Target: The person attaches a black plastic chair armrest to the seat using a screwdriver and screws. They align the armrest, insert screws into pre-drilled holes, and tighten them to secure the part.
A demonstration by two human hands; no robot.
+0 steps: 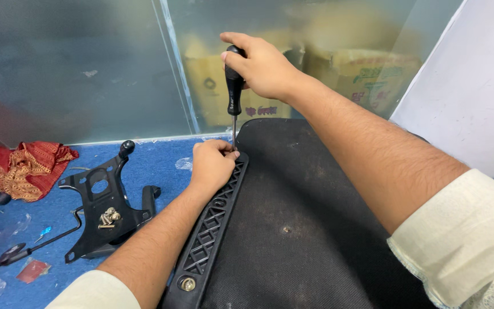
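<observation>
My right hand (261, 66) grips the black handle of a screwdriver (234, 86) held upright. Its thin shaft points down to the top end of a black ribbed plastic bracket (210, 229). The bracket runs along the left edge of a black fabric chair seat (304, 217) lying before me. My left hand (212, 166) rests on the bracket's top end, fingers pinched around the screwdriver tip; what they hold there is hidden. A silver bolt (187, 284) sits in the bracket's near end.
A black metal chair mechanism plate (101, 209) with a lever lies on the blue floor (155, 163) at left, loose screws (108, 217) resting on it. Red patterned cloth (27, 169) lies further left. Frosted glass wall (87, 63) and cardboard boxes stand behind.
</observation>
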